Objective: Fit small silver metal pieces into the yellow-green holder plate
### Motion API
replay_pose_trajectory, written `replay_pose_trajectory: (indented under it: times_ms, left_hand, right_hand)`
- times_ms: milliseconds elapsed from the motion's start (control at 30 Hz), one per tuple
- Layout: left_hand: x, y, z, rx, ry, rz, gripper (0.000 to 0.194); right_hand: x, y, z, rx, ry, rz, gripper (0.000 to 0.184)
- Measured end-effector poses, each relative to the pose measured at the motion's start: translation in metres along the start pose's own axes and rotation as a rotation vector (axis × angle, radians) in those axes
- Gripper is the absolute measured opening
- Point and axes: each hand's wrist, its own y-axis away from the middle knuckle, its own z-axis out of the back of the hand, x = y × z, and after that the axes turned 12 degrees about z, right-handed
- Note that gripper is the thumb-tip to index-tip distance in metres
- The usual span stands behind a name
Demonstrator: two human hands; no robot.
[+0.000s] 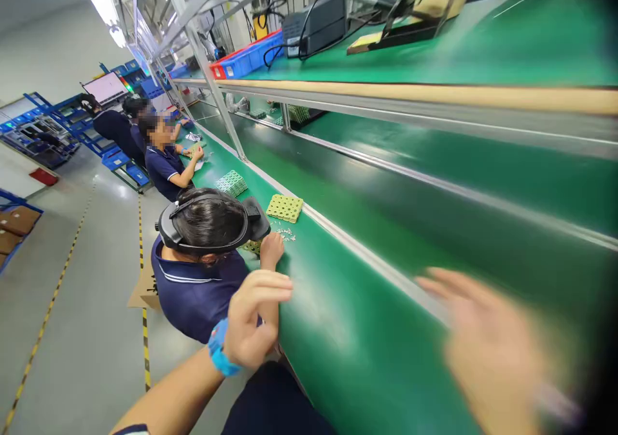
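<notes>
A long green workbench [367,332] runs past me. My left hand [253,322] rests curled at its near edge, gripping nothing. My right hand [487,345] hovers over the mat, fingers spread, blurred. A co-worker [203,261] sits just beside a yellow tray [284,208].

We note a bright blue wristband [219,348] on our left wrist, at seven o'clock; dark navy clothing [275,399] below; the right hand [492,351] is blurred, bare.
</notes>
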Motion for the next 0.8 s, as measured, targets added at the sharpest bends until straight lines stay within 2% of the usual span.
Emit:
replay_pose_trajectory:
  times_ms: [100, 200, 267, 367, 433, 533, 633, 733, 800]
  left_hand:
    - [0.046, -0.003, -0.015, 0.181, -0.067, 0.331, 0.025]
    - [0.082, 0.011, -0.027, 0.239, -0.067, 0.613, 0.021]
    - [0.097, 0.022, -0.031, 0.245, -0.02, 0.777, 0.034]
    - [0.114, 0.033, -0.032, 0.247, 0.026, 0.9, 0.042]
    - [0.128, 0.039, -0.03, 0.283, 0.038, 0.913, 0.043]
    - [0.15, 0.052, -0.028, 0.306, 0.075, 0.932, 0.043]
    - [0.164, 0.061, -0.029, 0.276, 0.139, 0.98, 0.044]
    - [0.159, 0.059, -0.031, 0.258, 0.182, 1.076, 0.044]
    - [0.15, 0.052, -0.032, 0.244, 0.193, 1.117, 0.039]
  right_hand:
    - [-0.026, -0.022, -0.068, 0.159, -0.006, -0.011, 0.036]
    - [-0.054, -0.048, -0.158, 0.381, 0.019, 0.042, 0.033]
    - [-0.064, -0.071, -0.216, 0.474, 0.069, 0.088, 0.032]
    - [-0.066, -0.109, -0.288, 0.587, 0.139, 0.171, 0.034]
    - [-0.065, -0.128, -0.321, 0.641, 0.191, 0.222, 0.037]
    - [-0.067, -0.139, -0.345, 0.701, 0.254, 0.293, 0.034]
    - [-0.074, -0.136, -0.345, 0.737, 0.278, 0.361, 0.025]
    - [-0.077, -0.134, -0.338, 0.725, 0.261, 0.416, 0.021]
    - [-0.078, -0.141, -0.331, 0.667, 0.243, 0.439, 0.021]
